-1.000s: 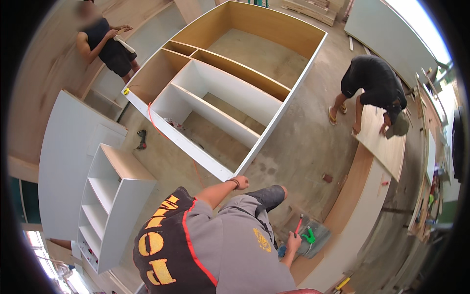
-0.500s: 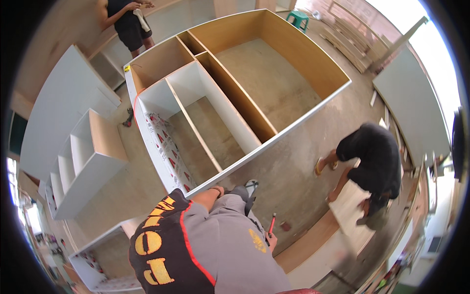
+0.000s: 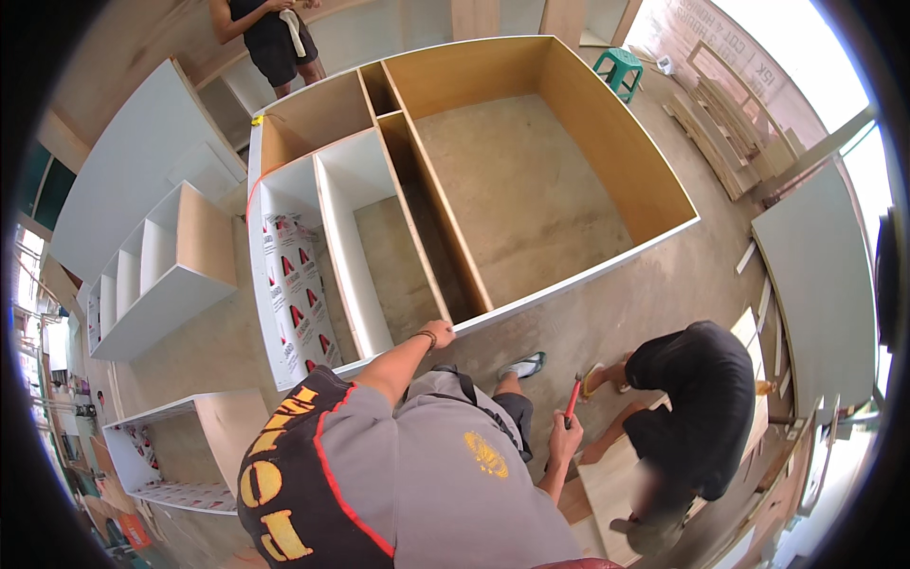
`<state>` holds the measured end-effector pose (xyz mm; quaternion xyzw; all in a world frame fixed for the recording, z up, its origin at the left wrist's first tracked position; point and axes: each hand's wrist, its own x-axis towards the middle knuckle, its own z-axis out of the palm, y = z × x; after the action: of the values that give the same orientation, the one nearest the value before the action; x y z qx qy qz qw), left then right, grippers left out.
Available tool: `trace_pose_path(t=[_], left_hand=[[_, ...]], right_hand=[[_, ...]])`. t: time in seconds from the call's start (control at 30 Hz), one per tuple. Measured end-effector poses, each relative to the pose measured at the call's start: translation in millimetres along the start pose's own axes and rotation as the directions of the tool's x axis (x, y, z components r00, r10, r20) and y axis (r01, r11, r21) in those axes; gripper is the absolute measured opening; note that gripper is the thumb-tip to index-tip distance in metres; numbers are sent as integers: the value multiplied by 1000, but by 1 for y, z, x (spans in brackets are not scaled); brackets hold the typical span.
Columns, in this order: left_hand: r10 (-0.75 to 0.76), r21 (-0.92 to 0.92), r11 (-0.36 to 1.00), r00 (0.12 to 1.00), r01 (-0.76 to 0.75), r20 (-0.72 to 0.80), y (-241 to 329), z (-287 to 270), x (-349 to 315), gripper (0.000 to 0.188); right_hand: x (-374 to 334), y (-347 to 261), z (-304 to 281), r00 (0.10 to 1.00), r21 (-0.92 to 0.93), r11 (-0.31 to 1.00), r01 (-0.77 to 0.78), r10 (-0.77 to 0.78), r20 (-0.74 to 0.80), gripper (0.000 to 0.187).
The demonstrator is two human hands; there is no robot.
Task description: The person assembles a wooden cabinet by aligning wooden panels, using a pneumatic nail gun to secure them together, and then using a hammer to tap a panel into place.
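Observation:
A large open cabinet carcass [image 3: 559, 290] lies on the floor before me, white outside, with brown and white compartments. My left hand [image 3: 438, 334] is closed over its near edge, beside the lower end of a divider [image 3: 414, 223]. An orange-red line runs by its left side. My right hand [image 3: 566, 438] is closed round a hammer [image 3: 573, 400] with a red shaft, held upright away from the cabinet. The hammer's head is too small to make out well. Part of its lower end is hidden in my fingers.
At right a co-worker in black [image 3: 697, 408] bends over pale boards [image 3: 607, 493]. Another person [image 3: 270, 43] stands behind the cabinet. Smaller white cabinets [image 3: 161, 313] stand at left. A green stool [image 3: 619, 71] and stacked timber [image 3: 716, 142] lie at the far right.
My left hand has moved up and right along the cabinet's near edge. My right hand has raised the hammer out to the right. My view has shifted; the co-worker at right appears nearer.

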<state>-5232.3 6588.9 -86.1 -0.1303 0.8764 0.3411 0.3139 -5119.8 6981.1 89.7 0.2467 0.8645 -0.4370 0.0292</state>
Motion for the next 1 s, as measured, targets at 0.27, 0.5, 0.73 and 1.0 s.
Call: trace_pose_path(t=[0.27,0.5,0.73,1.0], left_hand=[[-439,-186,861,877,472,195,84,38,72,29],[-226,-384,904,973,187,-57,164,-1,161,39],[-228,-634,773,948,36,-224,250,-18,186,40],[62,149,988,991,-45,-118,135,21,169,38]], right_hand=[[153,-86,-94,965,72,977,198,-208,161,39],[188,-222,-100,440,270,779,566,-563,700,39],[200,-272,-82,57,246,572,782,-458,887,59],[229,-278,-64,-79,396,675,622,-449,890,56]])
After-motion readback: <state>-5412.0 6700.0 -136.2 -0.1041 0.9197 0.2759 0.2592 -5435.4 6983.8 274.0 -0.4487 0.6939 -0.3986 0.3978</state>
